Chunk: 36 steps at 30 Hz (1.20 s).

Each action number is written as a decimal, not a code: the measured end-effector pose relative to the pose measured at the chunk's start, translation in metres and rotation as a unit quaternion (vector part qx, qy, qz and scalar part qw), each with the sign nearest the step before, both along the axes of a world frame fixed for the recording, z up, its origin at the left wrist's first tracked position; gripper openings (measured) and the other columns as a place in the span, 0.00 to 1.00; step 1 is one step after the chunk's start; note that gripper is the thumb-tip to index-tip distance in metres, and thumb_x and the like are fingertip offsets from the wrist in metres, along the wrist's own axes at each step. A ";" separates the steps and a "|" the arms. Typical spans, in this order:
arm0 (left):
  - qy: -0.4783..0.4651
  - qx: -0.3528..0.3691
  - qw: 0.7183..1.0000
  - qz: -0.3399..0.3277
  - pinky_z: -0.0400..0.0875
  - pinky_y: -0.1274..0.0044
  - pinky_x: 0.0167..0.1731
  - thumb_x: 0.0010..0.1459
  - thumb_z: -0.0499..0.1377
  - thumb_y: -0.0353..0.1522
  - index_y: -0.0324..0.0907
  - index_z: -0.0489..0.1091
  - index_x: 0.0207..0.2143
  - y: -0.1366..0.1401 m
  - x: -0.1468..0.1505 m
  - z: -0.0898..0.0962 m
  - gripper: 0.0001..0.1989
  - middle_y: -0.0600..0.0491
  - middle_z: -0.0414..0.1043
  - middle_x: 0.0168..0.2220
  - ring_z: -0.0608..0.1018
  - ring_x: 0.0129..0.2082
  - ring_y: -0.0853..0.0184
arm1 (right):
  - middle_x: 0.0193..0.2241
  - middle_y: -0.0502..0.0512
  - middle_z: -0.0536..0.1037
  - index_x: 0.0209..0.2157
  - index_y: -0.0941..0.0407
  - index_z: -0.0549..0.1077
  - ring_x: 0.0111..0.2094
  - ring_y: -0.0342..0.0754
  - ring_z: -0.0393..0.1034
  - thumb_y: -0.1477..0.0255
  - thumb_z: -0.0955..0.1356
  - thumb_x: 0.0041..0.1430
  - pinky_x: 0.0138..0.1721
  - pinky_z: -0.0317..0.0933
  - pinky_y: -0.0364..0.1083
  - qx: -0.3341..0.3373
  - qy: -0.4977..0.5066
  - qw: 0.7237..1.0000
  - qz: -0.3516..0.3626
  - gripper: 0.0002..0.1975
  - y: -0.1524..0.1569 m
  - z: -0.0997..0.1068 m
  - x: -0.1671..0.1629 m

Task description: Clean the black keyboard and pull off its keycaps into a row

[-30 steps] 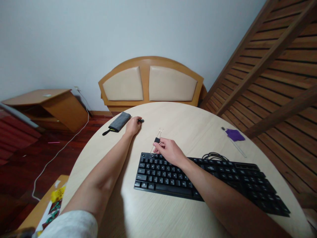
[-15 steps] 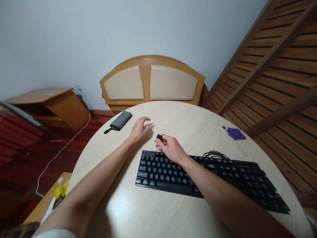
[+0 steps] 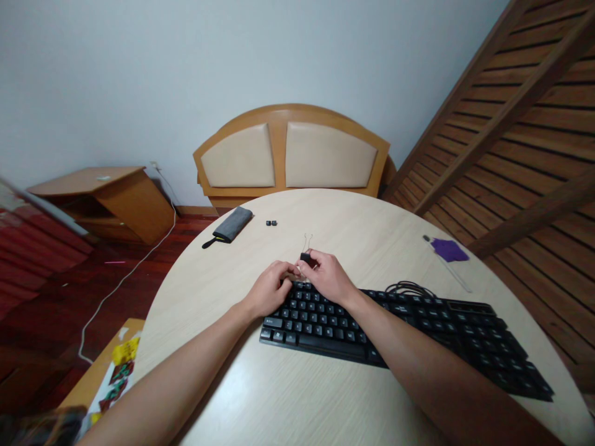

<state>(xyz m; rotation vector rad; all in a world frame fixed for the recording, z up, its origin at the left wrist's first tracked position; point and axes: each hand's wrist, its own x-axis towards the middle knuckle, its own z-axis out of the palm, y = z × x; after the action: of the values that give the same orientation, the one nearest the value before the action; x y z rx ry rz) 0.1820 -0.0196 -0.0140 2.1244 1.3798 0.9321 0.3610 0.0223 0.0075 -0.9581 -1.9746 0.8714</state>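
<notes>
One black keyboard (image 3: 320, 323) lies on the near right of one table (image 3: 279, 396). At its far left corner, one left hand (image 3: 272, 291): fingers curled, grip cannot be told. One right hand (image 3: 332, 279): fingers grasping one wire tool (image 3: 305, 257). Beyond: one purple cloth (image 3: 450, 250), right; one gray pouch (image 3: 235, 224), left; two keycaps (image 3: 274, 223) beside it.

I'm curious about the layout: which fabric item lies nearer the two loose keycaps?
The gray pouch with the black strap, just left of the keycaps; the purple cloth lies toward the table's right edge.
</notes>
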 end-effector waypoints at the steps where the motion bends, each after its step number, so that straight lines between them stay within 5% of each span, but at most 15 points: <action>1: -0.005 -0.005 1.000 -0.006 0.69 0.70 0.47 0.53 0.51 0.22 0.44 0.70 0.39 0.001 0.000 0.000 0.15 0.51 0.74 0.39 0.75 0.43 0.62 | 0.25 0.50 0.75 0.28 0.57 0.72 0.26 0.43 0.67 0.68 0.65 0.61 0.29 0.59 0.41 0.001 -0.001 1.000 0.002 0.10 0.000 0.000 0.000; 25: -0.017 -0.024 1.000 0.008 0.70 0.71 0.41 0.58 0.52 0.27 0.46 0.71 0.35 -0.001 0.002 0.001 0.09 0.53 0.77 0.35 0.77 0.37 0.62 | 0.25 0.50 0.76 0.29 0.57 0.74 0.26 0.44 0.67 0.66 0.66 0.60 0.29 0.60 0.42 -0.006 -0.028 0.999 0.029 0.10 -0.001 -0.001 0.003; 36: 0.065 -0.018 0.997 0.048 0.68 0.73 0.33 0.61 0.54 0.33 0.45 0.70 0.33 -0.002 0.002 0.003 0.06 0.52 0.75 0.31 0.76 0.33 0.62 | 0.22 0.48 0.75 0.26 0.56 0.73 0.25 0.43 0.67 0.70 0.67 0.59 0.27 0.56 0.41 0.030 -0.085 0.995 0.049 0.09 -0.007 0.011 0.002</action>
<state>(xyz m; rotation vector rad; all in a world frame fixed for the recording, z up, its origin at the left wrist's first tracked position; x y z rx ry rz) 0.1838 -0.0213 -0.0105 2.1404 1.5638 0.8107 0.3635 0.0155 0.0183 -0.9343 -2.1948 0.8020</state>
